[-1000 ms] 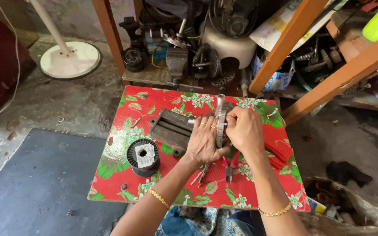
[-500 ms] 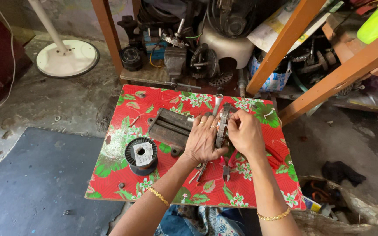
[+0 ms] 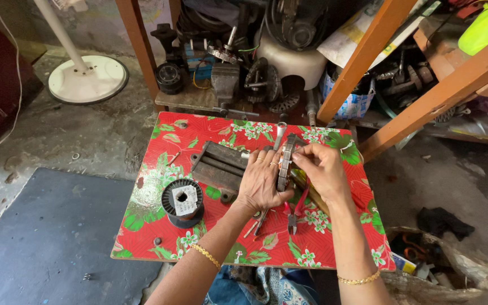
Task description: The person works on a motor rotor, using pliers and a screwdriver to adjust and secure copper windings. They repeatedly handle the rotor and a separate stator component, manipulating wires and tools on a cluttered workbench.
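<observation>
**Stator core steadied on edge**

We stood the laminated metal core (image 3: 285, 161) upright on the red floral table (image 3: 159, 226), near its far middle. Our left hand (image 3: 262, 182) clasped its side to brace it, while our right hand (image 3: 324, 168) pinched narrowly at its rim. Red-handled pliers (image 3: 296, 210) and a wire spool (image 3: 182, 201) lay nearby for reach.

A wire spool (image 3: 182, 202) sits on the red floral table (image 3: 159, 226), well left of the hands. A dark metal block (image 3: 217, 165) lies just beside the left hand. Red-handled pliers (image 3: 296, 210) lie under the hands. Far up-left stands a white fan base (image 3: 88, 79).
</observation>
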